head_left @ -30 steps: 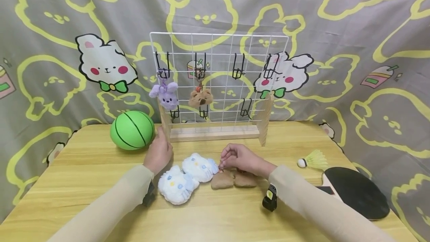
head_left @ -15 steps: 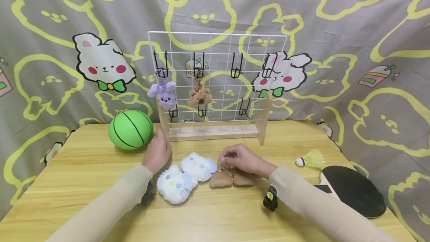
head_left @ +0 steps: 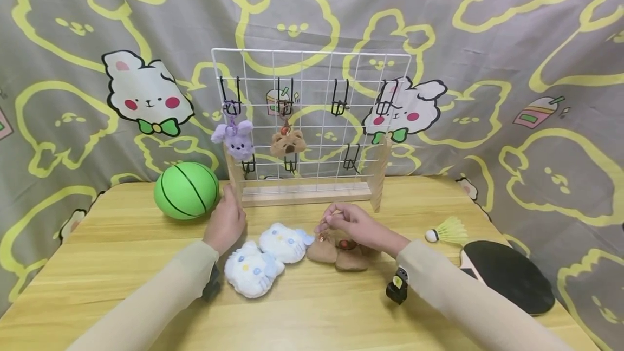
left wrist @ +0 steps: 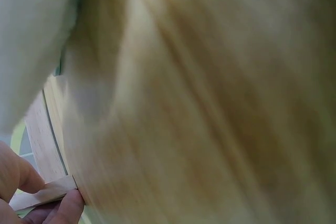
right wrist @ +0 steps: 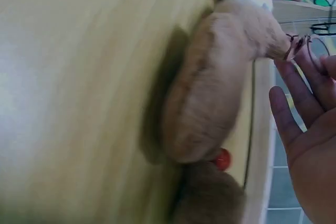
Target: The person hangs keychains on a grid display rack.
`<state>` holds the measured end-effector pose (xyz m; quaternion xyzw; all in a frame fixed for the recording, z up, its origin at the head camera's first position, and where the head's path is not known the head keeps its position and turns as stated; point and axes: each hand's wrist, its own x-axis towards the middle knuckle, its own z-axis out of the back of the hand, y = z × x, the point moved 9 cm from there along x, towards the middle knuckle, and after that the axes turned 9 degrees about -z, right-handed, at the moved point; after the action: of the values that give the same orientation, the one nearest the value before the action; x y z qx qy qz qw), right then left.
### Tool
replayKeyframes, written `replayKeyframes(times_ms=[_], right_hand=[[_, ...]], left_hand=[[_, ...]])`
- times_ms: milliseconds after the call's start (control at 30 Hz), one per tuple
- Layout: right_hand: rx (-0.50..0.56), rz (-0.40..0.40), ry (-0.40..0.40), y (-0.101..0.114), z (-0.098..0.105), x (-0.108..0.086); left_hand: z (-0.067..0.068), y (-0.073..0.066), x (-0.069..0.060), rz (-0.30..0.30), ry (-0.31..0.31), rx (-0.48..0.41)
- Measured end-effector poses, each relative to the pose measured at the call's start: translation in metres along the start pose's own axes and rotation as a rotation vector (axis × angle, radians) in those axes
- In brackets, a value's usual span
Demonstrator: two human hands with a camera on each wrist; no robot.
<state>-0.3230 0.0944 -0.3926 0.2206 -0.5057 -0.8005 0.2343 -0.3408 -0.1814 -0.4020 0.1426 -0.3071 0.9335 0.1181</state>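
My left hand (head_left: 226,222) grips the wooden left foot (left wrist: 47,193) of a white wire grid rack (head_left: 307,194), thumb and fingers on either side of it. With thumb and fingertips, my right hand (head_left: 359,227) pinches the metal ring (right wrist: 310,51) of a brown plush keychain (right wrist: 210,82), whose body hangs toward the tabletop. Beside it lies a second brown plush keychain (head_left: 352,260) with a red bead (right wrist: 223,159). Two white plush cat heads (head_left: 252,270) with blue bows lie on the table between the hands.
Black hooks (head_left: 340,99) line the rack in two rows. A purple plush (head_left: 239,142) and a brown bear plush (head_left: 288,143) hang from upper ones. A green ball (head_left: 187,190) sits left; a shuttlecock (head_left: 448,232) and black paddle (head_left: 509,278) lie right.
My right hand has risen slightly, lifting the brown plush's ring, and that plush has shifted up off its neighbour. My left hand stays at the rack's foot. The head view has shifted slightly.
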Motion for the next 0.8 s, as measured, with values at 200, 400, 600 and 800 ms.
replayKeyframes(times_ms=[200,400,600,800], right_hand=[[0.01,0.064,-0.053,0.021,0.015,-0.003],[0.017,0.146,-0.12,0.043,0.032,-0.007],[0.024,0.196,-0.145,0.062,0.046,-0.009],[0.016,0.256,-0.233,0.086,0.065,-0.014]], left_hand=[[-0.001,0.002,0.0,0.003,-0.007,0.002],[-0.001,0.003,0.0,-0.006,-0.018,0.007],[-0.001,0.003,0.001,-0.002,-0.011,0.01],[-0.002,0.005,0.0,0.011,-0.003,-0.012]])
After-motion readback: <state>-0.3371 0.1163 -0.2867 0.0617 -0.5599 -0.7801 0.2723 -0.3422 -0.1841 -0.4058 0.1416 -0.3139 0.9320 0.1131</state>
